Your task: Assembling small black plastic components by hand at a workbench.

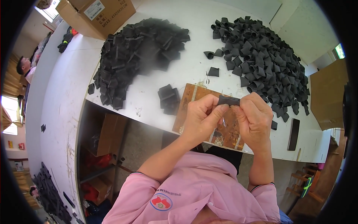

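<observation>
Between my two hands I hold a small black fabric piece (228, 100), stretched level above a worn wooden board (189, 98). My left hand (204, 115) pinches its left end between thumb and fingers. At the other end my right hand (254, 116) is closed on it in the same way, with its fingers curled. A small stack of flat black pieces (169, 99) lies just left of the board. To the far left rises a large heap of flat black pieces (126, 56). Folded, cone-like black pieces (261, 56) form another heap at the far right.
A cardboard box (97, 18) stands at the back left, another (330, 95) at the right. A dark flat bar (293, 134) lies right of the board. Single folded pieces (213, 71) sit beyond the board. Another person (26, 67) is off to the left.
</observation>
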Demonstrator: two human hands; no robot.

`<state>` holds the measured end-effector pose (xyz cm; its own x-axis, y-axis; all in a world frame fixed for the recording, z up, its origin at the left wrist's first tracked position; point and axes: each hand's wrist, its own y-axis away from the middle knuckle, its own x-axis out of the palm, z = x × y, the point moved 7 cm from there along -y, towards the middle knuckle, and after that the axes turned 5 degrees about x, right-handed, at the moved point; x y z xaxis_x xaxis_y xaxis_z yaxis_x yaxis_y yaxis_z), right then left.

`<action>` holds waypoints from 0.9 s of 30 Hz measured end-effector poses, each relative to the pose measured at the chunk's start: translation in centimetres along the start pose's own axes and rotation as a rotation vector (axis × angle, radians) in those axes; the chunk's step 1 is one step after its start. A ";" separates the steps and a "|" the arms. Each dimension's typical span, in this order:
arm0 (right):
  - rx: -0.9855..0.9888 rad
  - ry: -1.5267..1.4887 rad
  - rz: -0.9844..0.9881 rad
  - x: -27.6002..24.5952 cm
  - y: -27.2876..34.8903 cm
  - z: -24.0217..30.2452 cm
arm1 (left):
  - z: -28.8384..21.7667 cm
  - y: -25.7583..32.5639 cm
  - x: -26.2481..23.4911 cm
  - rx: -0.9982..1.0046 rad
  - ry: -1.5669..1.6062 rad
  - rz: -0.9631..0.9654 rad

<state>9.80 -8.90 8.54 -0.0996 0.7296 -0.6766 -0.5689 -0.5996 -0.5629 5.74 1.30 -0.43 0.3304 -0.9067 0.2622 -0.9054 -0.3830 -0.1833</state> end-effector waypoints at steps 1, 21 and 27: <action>-0.003 -0.005 0.002 0.2 0.1 0.1 | 0.2 0.0 0.1 -0.034 0.009 0.005; 0.884 -0.753 0.245 5.4 7.9 -5.6 | 7.0 -2.5 -12.3 0.138 -1.705 0.196; 0.433 -0.471 0.100 5.2 6.3 -2.1 | 4.0 -0.7 -11.3 -0.277 -0.277 -0.190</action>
<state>7.41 -9.62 0.48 -0.4604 0.8026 -0.3794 -0.8064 -0.5568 -0.1993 3.74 11.07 -7.03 0.5226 -0.8526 -0.0045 -0.8467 -0.5196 0.1150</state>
